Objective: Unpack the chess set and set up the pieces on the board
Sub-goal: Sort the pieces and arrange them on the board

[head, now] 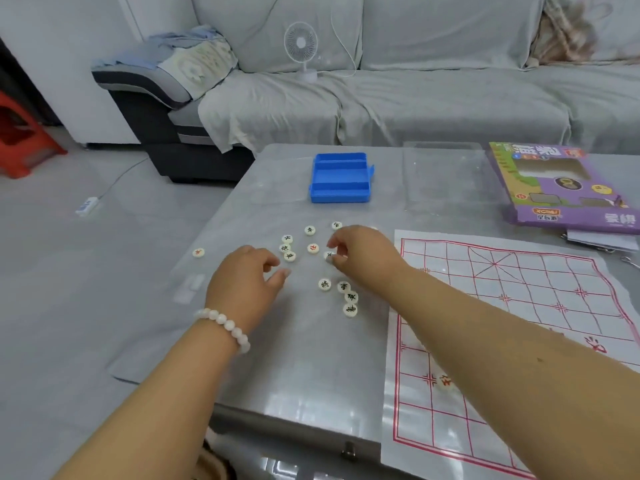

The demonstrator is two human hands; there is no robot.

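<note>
Several round cream chess pieces [346, 295] with black or red characters lie loose on the grey table, left of the paper board [540, 282] with its red grid. My right hand [360, 249] reaches over them and pinches one piece [329, 255] between thumb and fingers. My left hand [247, 275], with a bead bracelet on its wrist, hovers with curled fingers beside a small cluster of pieces [287, 248]; it holds nothing that I can see. One red-marked piece [445, 381] sits on the board's near part. A single piece [198, 252] lies apart at the left.
An open blue plastic case [341, 178] stands at the table's far side. A purple chess box [561, 188] and a clear lid [446, 168] lie at the back right. A grey sofa with a small fan [301, 46] is behind. The table's left edge is near my left hand.
</note>
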